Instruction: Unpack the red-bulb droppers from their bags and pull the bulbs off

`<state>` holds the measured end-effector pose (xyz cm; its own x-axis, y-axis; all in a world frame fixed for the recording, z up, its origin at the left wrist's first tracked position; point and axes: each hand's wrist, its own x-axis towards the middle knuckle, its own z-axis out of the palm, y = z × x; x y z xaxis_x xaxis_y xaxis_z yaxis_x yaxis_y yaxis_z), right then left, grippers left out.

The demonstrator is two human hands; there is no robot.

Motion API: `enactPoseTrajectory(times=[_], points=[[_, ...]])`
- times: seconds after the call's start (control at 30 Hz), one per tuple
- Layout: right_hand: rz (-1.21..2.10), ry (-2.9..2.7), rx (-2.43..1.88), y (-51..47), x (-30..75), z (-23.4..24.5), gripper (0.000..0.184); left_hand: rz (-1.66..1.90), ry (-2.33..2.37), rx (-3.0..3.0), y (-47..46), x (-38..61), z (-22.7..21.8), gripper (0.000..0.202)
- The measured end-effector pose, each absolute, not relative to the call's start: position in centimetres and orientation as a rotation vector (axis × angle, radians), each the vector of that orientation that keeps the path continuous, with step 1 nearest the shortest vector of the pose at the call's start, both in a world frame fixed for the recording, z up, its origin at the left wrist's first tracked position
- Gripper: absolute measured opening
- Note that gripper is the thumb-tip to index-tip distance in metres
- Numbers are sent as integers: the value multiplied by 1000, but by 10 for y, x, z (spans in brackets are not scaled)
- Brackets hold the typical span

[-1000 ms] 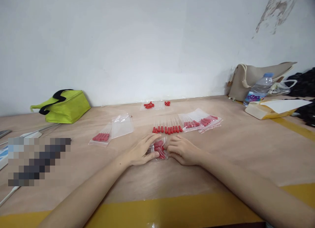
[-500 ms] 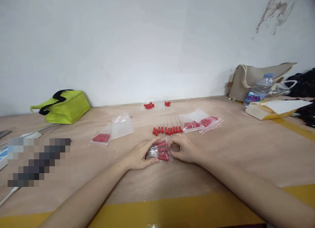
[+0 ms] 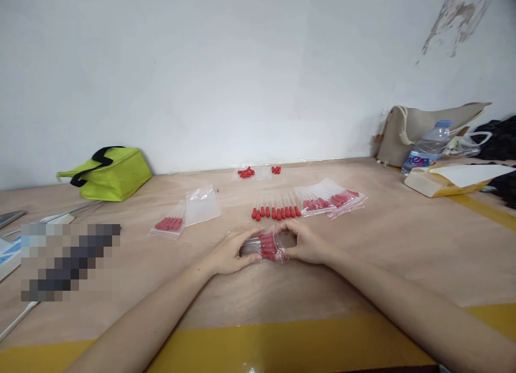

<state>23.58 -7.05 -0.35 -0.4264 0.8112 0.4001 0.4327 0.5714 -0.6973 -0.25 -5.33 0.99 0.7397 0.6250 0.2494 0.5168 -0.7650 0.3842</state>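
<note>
A clear zip-lock bag of droppers with red bulbs lies between my hands, its zip edge toward the right. My left hand is curved around the bag's left part, thumb and fingers gripping its sides by the clear tubes. At the zip edge, my right hand pinches the bag with its fingers bent. Just beyond, several loose droppers lie in a row, bulbs toward me. Filled bags overlap to their right. Farther left are another filled bag and a flat plastic bag.
Red bulbs lie on plastic near the wall. A lime-green bag stands back left; a water bottle, a beige bag and a yellow envelope are at right. Yellow tape runs along the table's front edge.
The droppers in the held bag have drawn closer together, their red bulbs now side by side. Both hands stay on the bag. The whole view has shifted slightly.
</note>
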Motion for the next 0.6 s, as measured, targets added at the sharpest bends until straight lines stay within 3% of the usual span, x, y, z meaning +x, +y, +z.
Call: enactPoseTrajectory(times=[0.17, 0.33, 0.47, 0.6], points=[[812, -1975, -1127, -66, 232, -9, 54, 618, 841, 2654, -54, 1, 11, 46], [916, -1923, -1058, -65, 225, -14, 30, 687, 854, 2631, -53, 4, 10, 40], [1058, -1866, -949, -69, 217, -10, 30, 707, 855, 2639, -53, 5, 9, 39], [884, -1990, -959, -71, 219, -2, 19, 684, 880, 2623, -52, 5, 9, 38]])
